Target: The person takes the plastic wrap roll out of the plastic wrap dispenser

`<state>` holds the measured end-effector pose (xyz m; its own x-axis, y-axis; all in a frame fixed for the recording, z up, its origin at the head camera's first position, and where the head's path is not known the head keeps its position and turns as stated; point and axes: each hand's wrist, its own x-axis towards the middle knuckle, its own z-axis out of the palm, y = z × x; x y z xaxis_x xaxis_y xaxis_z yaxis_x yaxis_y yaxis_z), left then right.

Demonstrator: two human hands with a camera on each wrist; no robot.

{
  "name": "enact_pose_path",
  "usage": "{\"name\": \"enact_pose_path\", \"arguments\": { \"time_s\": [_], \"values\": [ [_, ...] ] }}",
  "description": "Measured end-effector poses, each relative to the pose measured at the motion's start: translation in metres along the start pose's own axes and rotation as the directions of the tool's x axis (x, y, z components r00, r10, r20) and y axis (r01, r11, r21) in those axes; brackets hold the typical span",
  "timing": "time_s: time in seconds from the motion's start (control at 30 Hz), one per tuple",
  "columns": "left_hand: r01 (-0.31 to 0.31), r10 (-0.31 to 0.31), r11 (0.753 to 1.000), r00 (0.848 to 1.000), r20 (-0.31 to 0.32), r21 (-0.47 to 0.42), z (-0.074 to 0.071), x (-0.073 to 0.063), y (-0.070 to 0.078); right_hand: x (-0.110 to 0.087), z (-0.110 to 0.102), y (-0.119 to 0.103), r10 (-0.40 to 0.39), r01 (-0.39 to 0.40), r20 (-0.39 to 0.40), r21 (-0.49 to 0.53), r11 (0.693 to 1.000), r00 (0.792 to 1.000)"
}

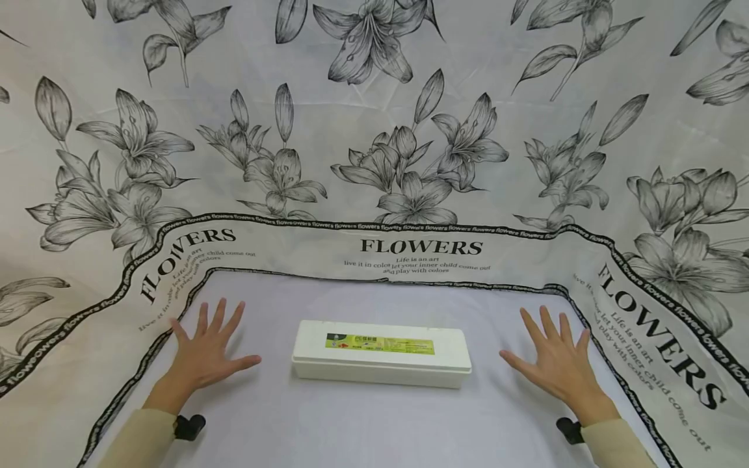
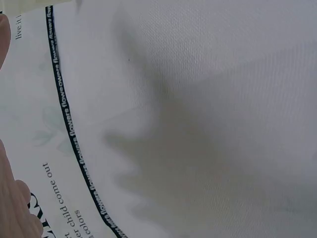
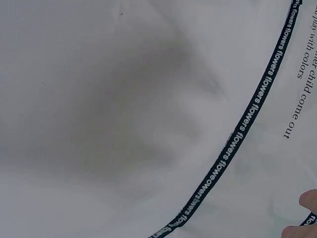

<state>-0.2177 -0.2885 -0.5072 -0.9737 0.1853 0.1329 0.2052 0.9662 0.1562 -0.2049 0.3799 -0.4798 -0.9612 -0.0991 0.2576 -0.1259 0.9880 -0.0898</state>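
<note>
A long white lidded box with a yellow-green label lies on the white surface in the middle of the head view, its lid on. To its left, my left hand is spread with straight fingers, apart from the box and holding nothing. On the box's other side my right hand is spread the same way, also apart from it. In the left wrist view, parts of the left hand show at the left edge. Fingertips of the right hand appear at the lower right of the right wrist view.
The white surface is bordered by cloth with black trim and "FLOWERS" lettering. Behind it rises a flower-printed cloth. A dark wrist strap piece sits at the left cuff, another at the right.
</note>
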Motion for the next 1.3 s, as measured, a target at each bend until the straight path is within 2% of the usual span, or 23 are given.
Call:
{"name": "enact_pose_path", "arguments": {
  "time_s": [0.23,0.53,0.8,0.93,1.17,1.3],
  "values": [
    [0.013,-0.012,0.998,1.0,0.023,-0.056,0.013,0.001,0.008,0.006,-0.001,-0.011,0.002,-0.003,0.023,0.054,0.999,1.0],
    [0.015,-0.013,0.991,1.0,0.02,-0.13,0.029,0.009,0.024,0.008,-0.001,-0.019,-0.034,0.034,-0.006,0.089,0.995,0.999],
    [0.011,-0.007,0.984,1.0,0.024,-0.176,0.039,0.014,0.041,0.006,0.001,-0.028,-0.074,0.074,-0.011,0.22,0.973,0.997],
    [-0.003,0.01,0.97,1.0,0.028,-0.243,0.042,0.014,0.047,0.006,0.002,-0.033,-0.097,0.097,-0.013,0.248,0.964,0.995],
    [-0.039,0.053,0.923,0.998,0.027,-0.382,0.05,0.014,0.051,0.006,0.005,-0.043,-0.13,0.119,0.02,0.277,0.953,0.991],
    [-0.021,0.058,0.901,0.996,0.072,-0.433,0.054,0.017,0.056,0.007,0.007,-0.048,-0.135,0.123,0.026,0.284,0.951,0.99]
  ]
}}
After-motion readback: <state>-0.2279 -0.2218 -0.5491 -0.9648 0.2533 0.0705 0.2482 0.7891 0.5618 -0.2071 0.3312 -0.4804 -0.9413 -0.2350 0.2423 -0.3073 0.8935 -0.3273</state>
